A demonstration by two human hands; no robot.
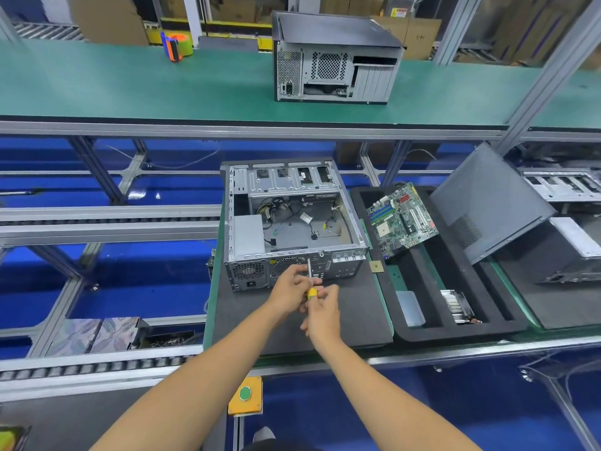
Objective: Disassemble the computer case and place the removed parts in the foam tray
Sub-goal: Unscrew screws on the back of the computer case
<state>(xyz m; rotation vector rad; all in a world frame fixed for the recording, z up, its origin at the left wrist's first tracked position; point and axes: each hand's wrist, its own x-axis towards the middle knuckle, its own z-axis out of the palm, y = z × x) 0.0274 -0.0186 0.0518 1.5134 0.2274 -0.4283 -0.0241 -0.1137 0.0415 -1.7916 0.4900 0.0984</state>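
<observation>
An open computer case (292, 222) lies on its side on a dark mat, with loose cables and a power supply inside. My right hand (320, 315) grips the yellow handle of a screwdriver (310, 275) whose tip points up at the case's rear panel. My left hand (291, 288) pinches the metal shaft just above the handle. To the right lies a black foam tray (432, 330) holding a green motherboard (401, 218), a heatsink (458, 305) and a pale flat part (410, 307).
A grey side panel (487, 203) leans at the tray's right edge over another case (572, 249). A second computer case (335, 58) and a tape dispenser (175, 45) stand on the green upper shelf. A yellow button box (245, 395) hangs below the bench edge. Roller conveyors run at left.
</observation>
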